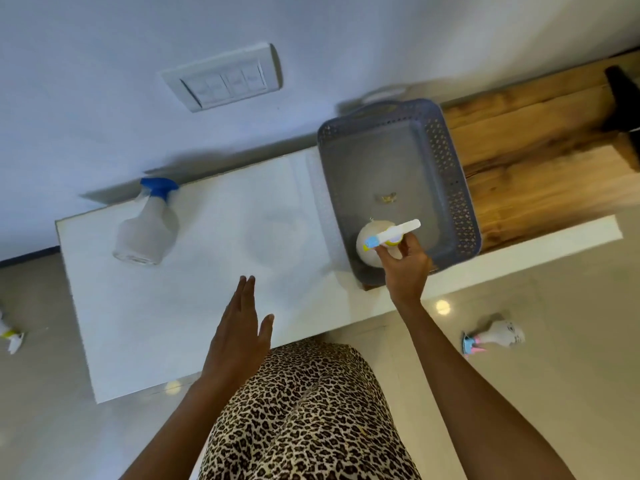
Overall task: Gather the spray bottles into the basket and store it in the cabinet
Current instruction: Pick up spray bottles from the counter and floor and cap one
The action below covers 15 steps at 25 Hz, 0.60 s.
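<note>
A grey perforated basket (450, 174) stands on the counter at the right. My right hand (407, 268) grips the neck of a white spray bottle with a yellow and blue head (372, 242), upright in the basket's near corner. My left hand (239, 334) hovers flat and empty over the white counter (194, 289). A clear spray bottle with a blue head (147, 225) stands at the counter's far left. Two more spray bottles lie on the floor: a white one with a pink and blue head (495, 337) at right, and a white one (10, 336) at the left edge.
A wooden surface (540, 143) runs to the right behind the basket, with a black object (623, 98) at its far end. A switch plate (225, 77) is on the white wall. A small scrap (388, 198) lies inside the basket. My leopard-print clothing fills the bottom centre.
</note>
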Available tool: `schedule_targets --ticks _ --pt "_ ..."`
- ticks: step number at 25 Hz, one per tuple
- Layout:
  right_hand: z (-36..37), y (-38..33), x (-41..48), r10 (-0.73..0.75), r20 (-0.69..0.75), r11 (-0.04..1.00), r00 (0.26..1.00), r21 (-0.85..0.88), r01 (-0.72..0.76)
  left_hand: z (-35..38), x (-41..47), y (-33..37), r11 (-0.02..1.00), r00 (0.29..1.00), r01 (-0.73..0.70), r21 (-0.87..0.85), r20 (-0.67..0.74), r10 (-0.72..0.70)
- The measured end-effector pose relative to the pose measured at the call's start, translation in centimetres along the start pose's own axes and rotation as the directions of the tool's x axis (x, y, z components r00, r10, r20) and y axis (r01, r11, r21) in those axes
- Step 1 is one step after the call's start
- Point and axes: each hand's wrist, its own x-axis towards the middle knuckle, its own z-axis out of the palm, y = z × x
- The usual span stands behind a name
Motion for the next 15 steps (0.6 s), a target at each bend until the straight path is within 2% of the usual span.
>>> schedule_targets --ticks 4,7,9,13,15 --pt "0.1 1.0 0.2 0.013 0.002 1.000 1.000 -0.005 -0.013 -0.8 1.2 0.5 0.998 0.999 -0.034 0.049 0.007 0.034" --pt "-0.2 1.5 -0.1 0.023 0.093 0.995 0.995 -0.099 -0.013 -2.5 2.3 0.2 0.997 0.999 -0.047 0.068 -0.010 0.048" --pt "-0.5 1.4 -0.8 0.090 0.118 0.993 0.989 -0.082 -0.081 -3.8 2.9 -0.2 0.997 0.999 -0.039 0.064 -0.030 0.041" --pt "0.5 0.4 -5.2 0.225 -0.008 0.974 0.974 0.020 -0.224 -6.2 4.0 -2.1 0.997 0.997 -0.027 0.074 -0.070 0.032" --pt "2.2 -0.4 -8.1 0.336 -0.014 0.940 0.942 0.061 -0.335 -7.9 5.2 -4.1 0.993 0.994 -0.010 0.121 -0.107 0.023"
